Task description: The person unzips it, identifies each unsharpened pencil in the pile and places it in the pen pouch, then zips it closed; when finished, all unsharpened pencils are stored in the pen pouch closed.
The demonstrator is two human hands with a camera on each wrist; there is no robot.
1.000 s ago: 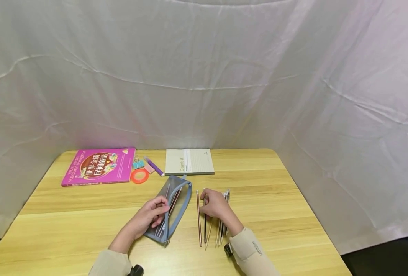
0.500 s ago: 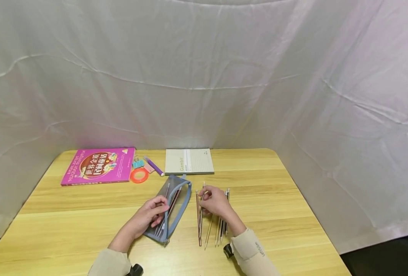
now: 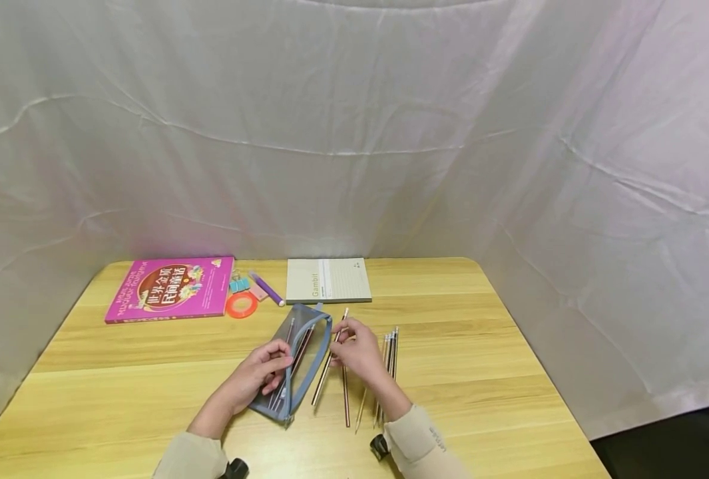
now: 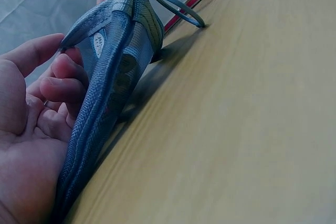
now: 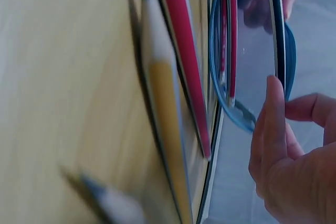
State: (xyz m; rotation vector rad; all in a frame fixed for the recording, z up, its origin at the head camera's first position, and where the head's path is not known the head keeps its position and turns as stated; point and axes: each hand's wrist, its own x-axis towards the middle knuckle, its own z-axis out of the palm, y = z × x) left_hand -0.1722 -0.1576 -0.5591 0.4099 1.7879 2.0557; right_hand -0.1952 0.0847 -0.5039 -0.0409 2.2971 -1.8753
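My left hand (image 3: pixel 264 369) pinches the near edge of a blue mesh pencil case (image 4: pixel 107 95) between thumb and fingers. The case lies unzipped, its mouth spread toward the right, with several pencils (image 5: pixel 233 35) inside. In the head view, my right hand (image 3: pixel 360 351) holds a dark striped pencil (image 3: pixel 321 387) near its eraser end, tilted, just right of the case's mouth. A red pencil (image 3: pixel 346 402) lies on the table below that hand. Farther right, several more pencils (image 3: pixel 393 352) lie side by side, partly hidden by the right wrist; a yellow one (image 5: pixel 168 108) shows closely in the right wrist view.
At the back left lies a pink book (image 3: pixel 174 289). Beside it are an orange tape roll (image 3: pixel 228 306), a teal binder clip (image 3: pixel 239 285), a pink eraser-like block (image 3: pixel 259 293) and a purple pen (image 3: pixel 268 289). A notepad (image 3: pixel 348 279) lies behind the case. Grey cloth surrounds the table.
My right hand has lifted the dark pencil from the row and carried it left toward the case, tilting it. The left hand and the case stay where they were.
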